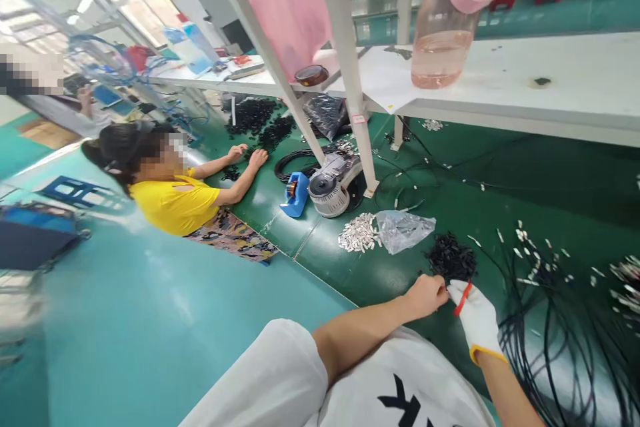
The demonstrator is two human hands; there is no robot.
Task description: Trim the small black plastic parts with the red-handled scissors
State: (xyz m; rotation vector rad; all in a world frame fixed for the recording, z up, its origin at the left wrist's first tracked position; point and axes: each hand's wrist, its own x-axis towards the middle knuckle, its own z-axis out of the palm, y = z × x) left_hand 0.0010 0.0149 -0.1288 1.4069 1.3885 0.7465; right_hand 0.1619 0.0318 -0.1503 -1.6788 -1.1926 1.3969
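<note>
A long green work surface point(350, 267) runs through a workshop beneath a white shelf point(550, 80). At its near edge, the fingers of the bare left hand point(426, 295) are pinched together, touching the right hand point(475, 317), which wears a white glove with a yellow cuff; its fingers close on a small red piece point(463, 299), whose shape cannot be told. Just beyond both hands lies a heap of small black plastic parts point(451, 258). Black cables point(555, 340) spread to the right. Farther along sit a pile of small silver metal pieces point(358, 233), a clear plastic bag point(403, 228) and a grey tape dispenser point(333, 185). A co-worker in a yellow shirt point(175, 203) sits further down.
</note>
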